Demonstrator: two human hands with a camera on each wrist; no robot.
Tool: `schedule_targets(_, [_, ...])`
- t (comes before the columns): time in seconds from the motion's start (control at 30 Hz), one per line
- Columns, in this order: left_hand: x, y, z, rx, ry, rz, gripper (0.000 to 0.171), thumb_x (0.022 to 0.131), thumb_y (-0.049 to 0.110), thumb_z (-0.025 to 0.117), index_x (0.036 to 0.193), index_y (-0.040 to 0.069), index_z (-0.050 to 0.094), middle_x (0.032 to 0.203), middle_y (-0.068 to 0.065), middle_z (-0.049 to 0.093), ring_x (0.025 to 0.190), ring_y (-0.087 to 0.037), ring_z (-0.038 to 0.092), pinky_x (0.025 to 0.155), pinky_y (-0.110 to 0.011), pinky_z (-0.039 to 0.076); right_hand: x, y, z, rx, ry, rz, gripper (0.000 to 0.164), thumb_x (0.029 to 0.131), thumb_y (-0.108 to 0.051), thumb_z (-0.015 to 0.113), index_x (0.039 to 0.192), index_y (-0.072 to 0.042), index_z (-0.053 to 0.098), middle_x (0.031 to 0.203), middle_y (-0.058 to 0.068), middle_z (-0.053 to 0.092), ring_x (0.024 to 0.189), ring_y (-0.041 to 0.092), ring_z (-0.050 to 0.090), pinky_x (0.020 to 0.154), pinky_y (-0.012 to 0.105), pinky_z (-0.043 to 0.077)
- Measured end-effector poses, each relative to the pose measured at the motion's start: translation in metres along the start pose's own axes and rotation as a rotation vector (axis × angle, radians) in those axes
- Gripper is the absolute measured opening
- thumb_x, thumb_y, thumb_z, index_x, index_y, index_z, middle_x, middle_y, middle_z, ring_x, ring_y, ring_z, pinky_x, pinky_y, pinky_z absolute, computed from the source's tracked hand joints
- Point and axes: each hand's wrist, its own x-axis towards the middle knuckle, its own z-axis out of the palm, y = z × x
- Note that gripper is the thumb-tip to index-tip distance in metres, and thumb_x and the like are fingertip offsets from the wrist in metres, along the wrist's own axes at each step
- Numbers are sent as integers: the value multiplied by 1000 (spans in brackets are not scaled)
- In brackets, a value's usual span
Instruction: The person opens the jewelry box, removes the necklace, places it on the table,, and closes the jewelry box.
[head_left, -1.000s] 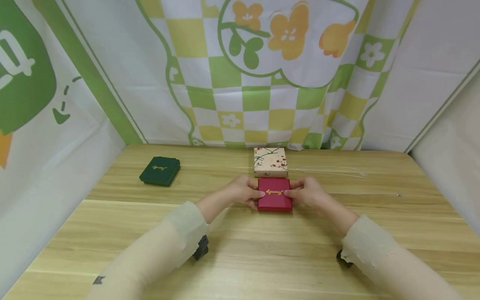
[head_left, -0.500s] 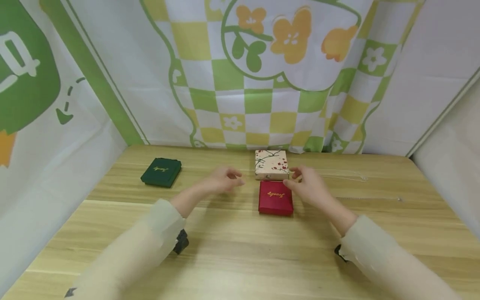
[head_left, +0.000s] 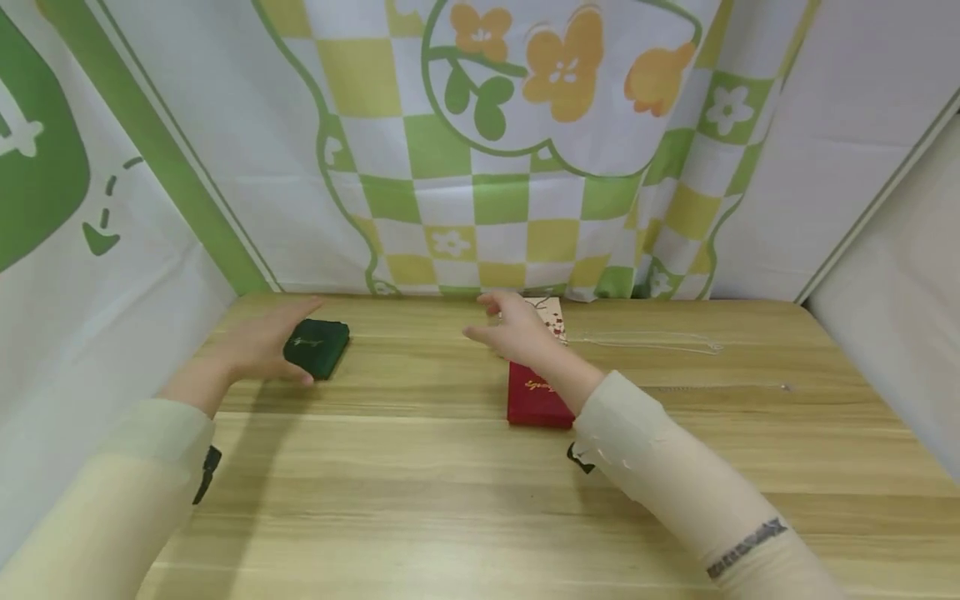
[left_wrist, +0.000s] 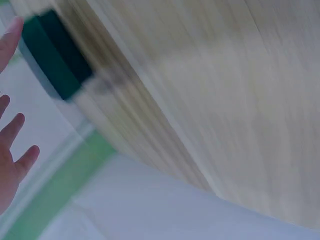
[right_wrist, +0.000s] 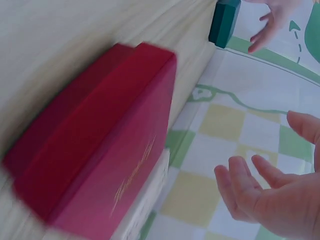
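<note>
My left hand (head_left: pixel 266 342) is spread over the left side of the green jewelry box (head_left: pixel 321 348), thumb and fingers apart, holding nothing. In the left wrist view its fingers reach past the same green box (left_wrist: pixel 55 52), which is blurred. My right hand (head_left: pixel 517 331) is raised with parted fingers and holds nothing. It overlaps the cream floral box (head_left: pixel 551 313) in the head view. Below that wrist lies the red jewelry box (head_left: pixel 536 404), partly hidden by the forearm. Its gold lettering and closed lid show in the right wrist view, where the red box (right_wrist: pixel 115 140) fills the left side.
Two thin silver chains lie at the right of the wooden table (head_left: pixel 420 500): a looped necklace (head_left: pixel 652 340) and a straight chain (head_left: pixel 720 387). A checked curtain (head_left: pixel 495 200) hangs behind the table's back edge, with white cloth walls at both sides.
Both hands have let go of the red box, which stays in place. My left hand has moved left to the green box, and my right hand has moved left and up past the red box.
</note>
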Motion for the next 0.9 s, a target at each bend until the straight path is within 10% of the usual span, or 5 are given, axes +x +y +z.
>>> schedule_targets(0.5, [6,-38,8,-91,-183,-198,116,70,9,83,154,-7,4,151,-45,19,135,-63,26,109,-71,26,43,-25,74,256,-142,-44,71,92,-24,70,151,-5,36,152,15,46,143,35,39,115,47,35])
schedule_targets(0.9, [12,-17,14,-45,-156,-101,94,66,10,84,142,-13,32,139,-38,42,124,-51,46,103,-64,39,57,-25,112,434,-191,66,82,90,-22,74,156,-8,27,159,12,35,145,34,37,110,49,43])
